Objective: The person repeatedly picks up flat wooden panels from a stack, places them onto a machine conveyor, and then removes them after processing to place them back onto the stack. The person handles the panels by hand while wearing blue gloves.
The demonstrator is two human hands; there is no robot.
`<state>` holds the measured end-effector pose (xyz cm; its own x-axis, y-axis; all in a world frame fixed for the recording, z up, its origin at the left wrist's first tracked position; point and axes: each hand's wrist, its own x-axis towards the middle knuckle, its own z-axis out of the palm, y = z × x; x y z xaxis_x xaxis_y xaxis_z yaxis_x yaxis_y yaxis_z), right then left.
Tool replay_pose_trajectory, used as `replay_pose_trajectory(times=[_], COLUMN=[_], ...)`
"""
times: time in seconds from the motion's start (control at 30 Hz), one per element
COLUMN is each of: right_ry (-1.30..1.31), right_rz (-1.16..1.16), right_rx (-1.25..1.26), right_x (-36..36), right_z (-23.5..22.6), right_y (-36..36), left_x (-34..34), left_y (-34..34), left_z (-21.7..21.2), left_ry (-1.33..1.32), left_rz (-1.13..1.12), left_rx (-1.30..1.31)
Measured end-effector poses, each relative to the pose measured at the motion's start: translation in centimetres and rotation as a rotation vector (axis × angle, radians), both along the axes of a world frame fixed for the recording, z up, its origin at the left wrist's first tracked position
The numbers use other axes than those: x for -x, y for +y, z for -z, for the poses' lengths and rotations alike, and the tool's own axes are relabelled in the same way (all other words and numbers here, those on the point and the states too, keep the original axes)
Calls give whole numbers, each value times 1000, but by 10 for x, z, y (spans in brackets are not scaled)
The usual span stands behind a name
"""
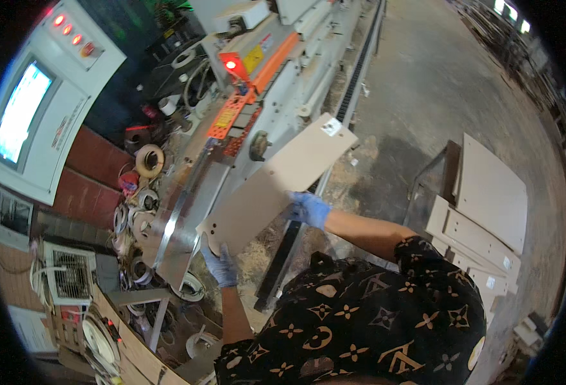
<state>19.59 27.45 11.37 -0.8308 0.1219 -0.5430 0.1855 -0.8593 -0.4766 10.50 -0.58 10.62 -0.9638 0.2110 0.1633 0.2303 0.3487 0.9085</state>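
A long beige board [283, 173] with small dark holes and a white label at its far end slants between my two hands. My left hand [220, 264], in a blue glove, grips its near left corner from below. My right hand [308, 209], also gloved in blue, is closed on the board's right long edge near the middle. The fingers under the board are hidden in part. Just left of the board lies the machine's shiny metal table [190, 215], and the board overlaps its side. Whether the two touch is hard to tell.
An orange and grey machine [257, 67] with a red light runs away ahead, with a black roller track [353, 80] along its right. At right stands a stack of beige boards [472, 231]. Rolls of edging tape [149, 160] crowd the left, below a control cabinet [80, 77].
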Motion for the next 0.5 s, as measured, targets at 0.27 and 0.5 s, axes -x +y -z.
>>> replay_pose_trajectory(times=[0.27, 0.5], right_ry=[-51, 118], right_rz=[-216, -292], right_rx=[-34, -41], right_x=[174, 192], right_z=[79, 57], right_y=[-53, -42], left_x=[50, 109], left_y=[-50, -30], left_z=[11, 40], left_ry=[322, 285], left_rz=[-174, -289], left_rx=[782, 881])
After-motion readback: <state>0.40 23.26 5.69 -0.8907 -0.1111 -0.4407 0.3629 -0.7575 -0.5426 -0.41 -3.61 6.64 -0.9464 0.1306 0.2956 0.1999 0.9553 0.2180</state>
